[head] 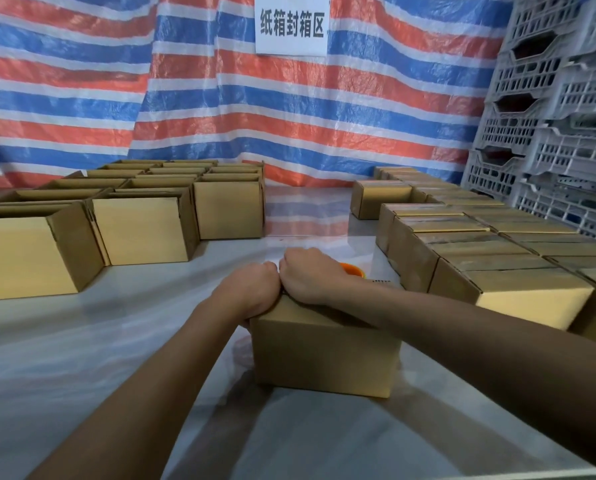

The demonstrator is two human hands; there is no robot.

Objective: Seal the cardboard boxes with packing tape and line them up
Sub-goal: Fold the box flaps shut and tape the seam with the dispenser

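Head camera: I lean over a shut cardboard box (324, 355) on the plastic-covered table (81, 341), with both hands at its far top edge. My left hand (251, 289) curls round the far left corner and grips it. My right hand (307, 275) lies knuckles-up on the lid, fingers hidden beyond the edge, so I cannot tell whether they hold the orange tape dispenser (353, 270) showing just behind. Open boxes (144, 230) wait to my left; closed boxes (497, 271) stand in rows to my right, near grey crates (549, 133). The box looks light, stiff at the walls but soft along the flap seam, and likely to slide on the plastic. It is best held by corners and side walls, not pressed mid-lid.
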